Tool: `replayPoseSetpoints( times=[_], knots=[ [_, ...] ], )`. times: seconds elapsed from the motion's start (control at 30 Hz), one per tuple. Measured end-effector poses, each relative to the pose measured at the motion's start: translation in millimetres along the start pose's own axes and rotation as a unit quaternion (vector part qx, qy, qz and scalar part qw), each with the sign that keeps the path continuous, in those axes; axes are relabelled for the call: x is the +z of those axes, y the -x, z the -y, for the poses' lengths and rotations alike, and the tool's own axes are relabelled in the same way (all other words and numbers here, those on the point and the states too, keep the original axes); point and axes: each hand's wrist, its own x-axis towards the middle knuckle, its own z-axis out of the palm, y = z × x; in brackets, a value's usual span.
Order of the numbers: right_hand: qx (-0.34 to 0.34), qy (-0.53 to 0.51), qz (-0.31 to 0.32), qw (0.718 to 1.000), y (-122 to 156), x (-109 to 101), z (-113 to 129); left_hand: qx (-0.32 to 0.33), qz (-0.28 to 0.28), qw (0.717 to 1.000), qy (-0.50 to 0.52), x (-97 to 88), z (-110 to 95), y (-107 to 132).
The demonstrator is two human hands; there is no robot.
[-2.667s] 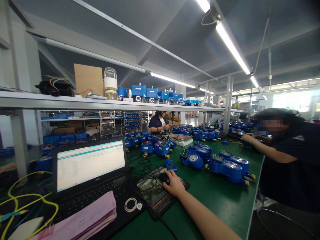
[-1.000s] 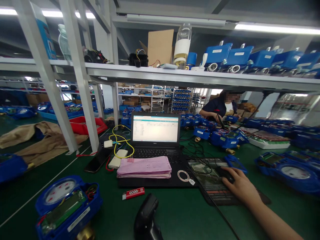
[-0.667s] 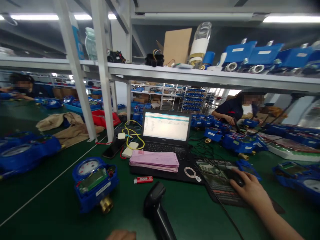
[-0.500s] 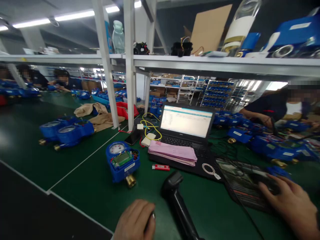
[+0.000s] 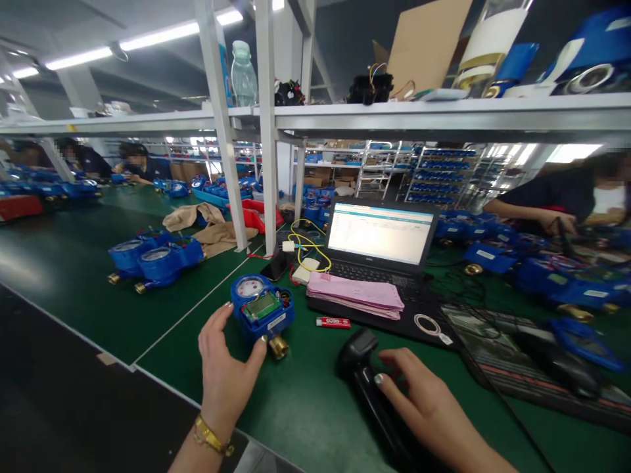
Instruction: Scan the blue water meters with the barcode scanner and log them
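A blue water meter (image 5: 261, 309) with a round dial, a green circuit board and a brass fitting sits on the green table. My left hand (image 5: 227, 361) is at its near left side, thumb and fingers spread around the corner; whether they touch it is hard to tell. A black handheld barcode scanner (image 5: 367, 394) lies in front of me, its head pointing away. Over its right side hovers my right hand (image 5: 419, 394), fingers apart and curved toward the handle, holding nothing. The black computer mouse (image 5: 562, 361) rests on a patterned mouse pad (image 5: 517, 387) to the right.
Behind the scanner are an open laptop (image 5: 379, 233), pink papers (image 5: 355, 294) and a red battery-like cylinder (image 5: 333, 322). More blue meters (image 5: 160, 259) stand at left and right. A shelf (image 5: 444, 117) crosses above. Another person's arm (image 5: 532, 213) is at the far right.
My right hand has left the mouse and moved left to the scanner. My left hand has opened and gone forward to the water meter. The view has shifted slightly.
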Motion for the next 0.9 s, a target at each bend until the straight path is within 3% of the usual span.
replayPoseSetpoints(
  times=[0.13,0.23,0.33,0.4,0.5,0.57,0.63,0.73,0.83,0.9],
  knots=[
    [0.005,0.0,0.019,1.0,-4,3,6,-0.032,0.034,0.999,-0.009,7.0,11,-12],
    [0.018,0.005,0.001,1.0,-11,-9,-10,-0.078,0.073,0.994,0.006,14.5,17,-18],
    [0.029,0.022,-0.072,0.997,-15,-37,-46,-0.12,0.11,0.987,0.011,21.4,24,-18],
    [0.064,0.029,-0.139,0.988,-16,-56,-67,-0.13,0.103,0.986,0.008,24.7,29,-16],
    [0.1,0.013,-0.172,0.98,-15,-65,-66,-0.105,0.089,0.991,-0.007,27.0,36,-13],
    [0.077,0.001,-0.107,0.991,-14,-53,-41,-0.082,0.095,0.992,-0.007,26.6,37,-13],
    [0.068,0.027,0.018,0.997,-15,-31,-8,-0.072,0.105,0.992,0.004,25.0,35,-12],
    [0.109,0.117,0.156,0.975,-17,0,30,-0.044,0.095,0.994,0.022,23.1,26,-10],
    [0.106,0.112,0.216,0.964,-17,14,40,-0.012,0.089,0.995,0.033,24.0,20,-6],
    [0.06,0.007,0.248,0.967,-16,12,40,-0.007,0.091,0.995,0.037,25.0,19,-5]
  ],
)
